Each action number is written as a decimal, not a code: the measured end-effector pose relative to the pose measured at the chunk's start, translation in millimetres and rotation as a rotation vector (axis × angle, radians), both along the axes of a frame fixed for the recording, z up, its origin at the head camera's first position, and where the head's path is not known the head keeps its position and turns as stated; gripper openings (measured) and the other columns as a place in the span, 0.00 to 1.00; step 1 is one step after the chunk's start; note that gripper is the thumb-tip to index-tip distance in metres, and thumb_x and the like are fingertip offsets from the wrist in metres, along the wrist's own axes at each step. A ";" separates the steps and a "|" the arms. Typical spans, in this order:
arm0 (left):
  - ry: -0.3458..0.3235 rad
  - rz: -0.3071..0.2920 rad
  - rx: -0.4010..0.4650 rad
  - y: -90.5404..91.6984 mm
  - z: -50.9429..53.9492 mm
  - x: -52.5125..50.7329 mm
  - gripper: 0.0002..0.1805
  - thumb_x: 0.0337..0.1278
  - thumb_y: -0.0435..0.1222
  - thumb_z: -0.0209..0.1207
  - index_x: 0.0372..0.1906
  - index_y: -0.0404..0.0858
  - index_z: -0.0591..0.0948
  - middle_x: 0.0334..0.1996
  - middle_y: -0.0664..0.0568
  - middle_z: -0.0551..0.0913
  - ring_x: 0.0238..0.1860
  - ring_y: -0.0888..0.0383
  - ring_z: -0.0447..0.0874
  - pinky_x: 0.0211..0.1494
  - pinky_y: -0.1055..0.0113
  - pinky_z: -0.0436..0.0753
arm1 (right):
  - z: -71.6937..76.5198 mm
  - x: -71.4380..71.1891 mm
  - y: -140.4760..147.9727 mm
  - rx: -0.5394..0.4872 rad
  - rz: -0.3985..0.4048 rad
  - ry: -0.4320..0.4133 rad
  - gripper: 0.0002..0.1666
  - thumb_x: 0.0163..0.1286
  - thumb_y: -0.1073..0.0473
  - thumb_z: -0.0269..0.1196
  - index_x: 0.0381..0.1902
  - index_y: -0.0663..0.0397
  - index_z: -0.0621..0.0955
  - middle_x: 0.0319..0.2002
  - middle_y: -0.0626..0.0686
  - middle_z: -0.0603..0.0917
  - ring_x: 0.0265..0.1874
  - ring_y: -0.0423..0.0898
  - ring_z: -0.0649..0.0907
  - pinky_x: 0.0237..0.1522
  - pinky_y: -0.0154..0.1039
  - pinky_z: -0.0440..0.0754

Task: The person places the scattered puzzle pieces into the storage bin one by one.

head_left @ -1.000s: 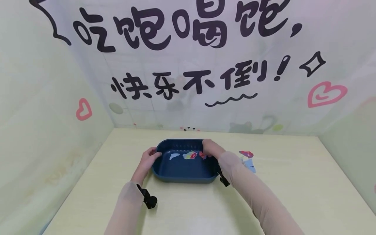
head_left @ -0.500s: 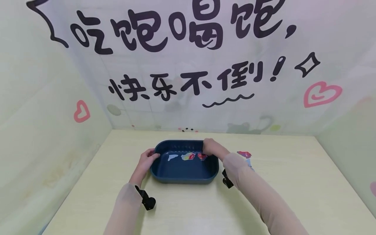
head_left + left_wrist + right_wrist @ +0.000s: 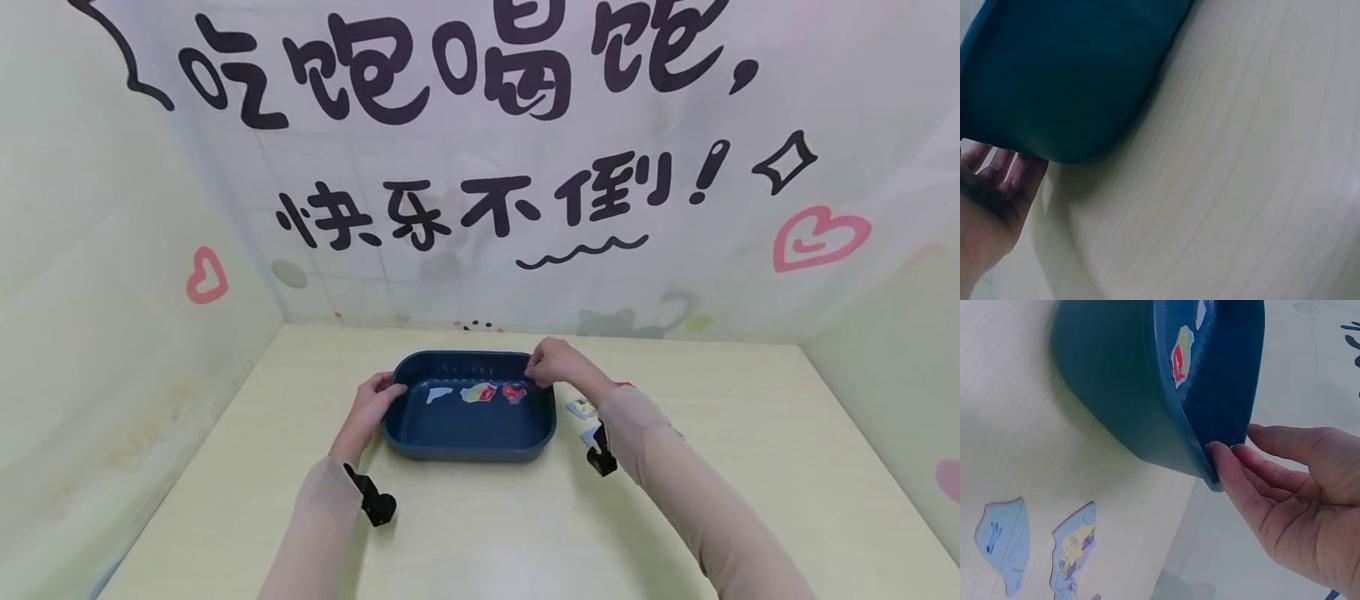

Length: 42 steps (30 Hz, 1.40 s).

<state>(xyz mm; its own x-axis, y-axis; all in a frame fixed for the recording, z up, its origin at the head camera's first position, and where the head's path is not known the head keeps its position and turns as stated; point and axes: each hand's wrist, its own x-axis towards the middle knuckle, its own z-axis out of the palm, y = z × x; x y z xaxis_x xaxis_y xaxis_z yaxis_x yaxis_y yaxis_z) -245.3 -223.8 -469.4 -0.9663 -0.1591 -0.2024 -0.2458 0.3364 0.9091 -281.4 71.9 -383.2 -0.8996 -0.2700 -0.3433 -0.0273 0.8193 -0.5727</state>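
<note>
A dark blue plastic basin [image 3: 468, 455] stands on the table, with several flat, map-printed puzzle pieces in view around here. Inside it lie a pale blue piece [image 3: 438, 394], a yellow-green and red piece [image 3: 478, 392] and a mostly red piece [image 3: 514, 393]. My left hand [image 3: 372, 407] grips the basin's left end, thumb over the rim; in the left wrist view its fingers [image 3: 1021, 178] lie against the outer wall. At the right back corner, my right hand [image 3: 561, 365] hovers at the rim, loosely bent fingers [image 3: 1235, 478] by the edge, no piece visible between them.
Right of the basin, a light blue puzzle piece [image 3: 1005, 540] and a blue-yellow-purple piece [image 3: 1075, 550] lie on the table [image 3: 480, 533]. A red piece [image 3: 624, 384] is partly behind the right forearm. A printed cloth [image 3: 450, 292] hangs behind the table.
My right hand has risen out of the basin's right side to its back corner rim, uncovering the red piece inside. My left hand keeps its grip on the left end.
</note>
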 end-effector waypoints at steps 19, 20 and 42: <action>-0.011 -0.003 0.005 -0.8 2.6 1.5 0.25 0.60 0.37 0.50 0.61 0.30 0.66 0.57 0.36 0.69 0.57 0.46 0.67 0.64 0.54 0.66 | -5.2 4.9 46.4 -0.162 -0.098 0.033 0.14 0.64 0.60 0.55 0.42 0.66 0.78 0.33 0.59 0.83 0.28 0.45 0.80 0.28 0.31 0.78; -0.011 -0.001 0.005 -0.8 2.3 1.6 0.25 0.60 0.37 0.50 0.60 0.30 0.66 0.57 0.36 0.69 0.57 0.46 0.67 0.64 0.54 0.66 | -6.9 4.7 49.5 -0.172 -0.099 0.026 0.14 0.65 0.60 0.55 0.42 0.66 0.78 0.33 0.60 0.83 0.27 0.45 0.80 0.28 0.31 0.78; -0.016 -0.018 0.014 -0.7 3.4 3.4 0.26 0.60 0.37 0.49 0.61 0.30 0.65 0.58 0.35 0.68 0.59 0.46 0.66 0.64 0.53 0.65 | -27.3 7.9 103.9 -0.220 -0.159 -0.062 0.17 0.65 0.61 0.54 0.47 0.69 0.73 0.20 0.49 0.77 0.11 0.36 0.66 0.17 0.30 0.64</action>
